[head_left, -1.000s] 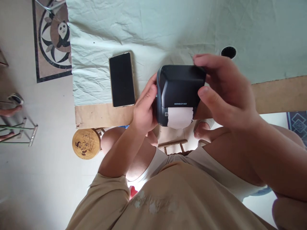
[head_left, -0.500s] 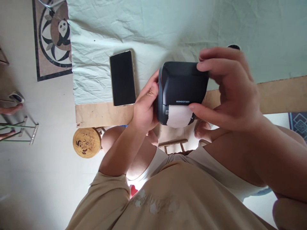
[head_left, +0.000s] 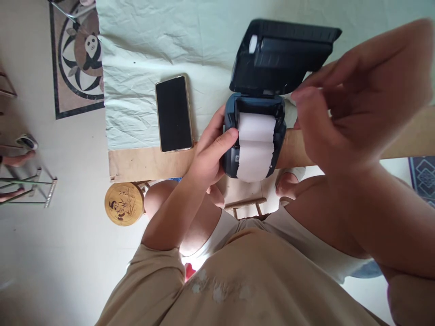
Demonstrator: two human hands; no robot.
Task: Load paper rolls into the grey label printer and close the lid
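Observation:
My left hand (head_left: pixel 212 151) grips a dark label printer (head_left: pixel 231 156) from its left side, with the thumb lying over the edge of the opened body. The printer's lid (head_left: pixel 282 63) stands swung up, showing its inner side. Inside the body sits a roll of white paper (head_left: pixel 256 129), whose ragged-edged strip hangs over the front. My right hand (head_left: pixel 353 95), a little smeared, is beside the lid's lower right edge. Its fingers are loosely bent with the thumb apart, and I see nothing held in them. Whether its fingertips touch the lid is unclear.
A phone (head_left: pixel 174 113) with a dark screen lies on the pale green cloth (head_left: pixel 136 40), left of the printer. The wooden table edge (head_left: pixel 146 165) runs in front. A round stool (head_left: pixel 124 203) stands below left. Another person's foot (head_left: pixel 20 158) shows at far left.
The printer's lid has gone from shut to open, uncovering the paper roll. My right hand has come off the printer's front and moved right and up. My left hand keeps its grip.

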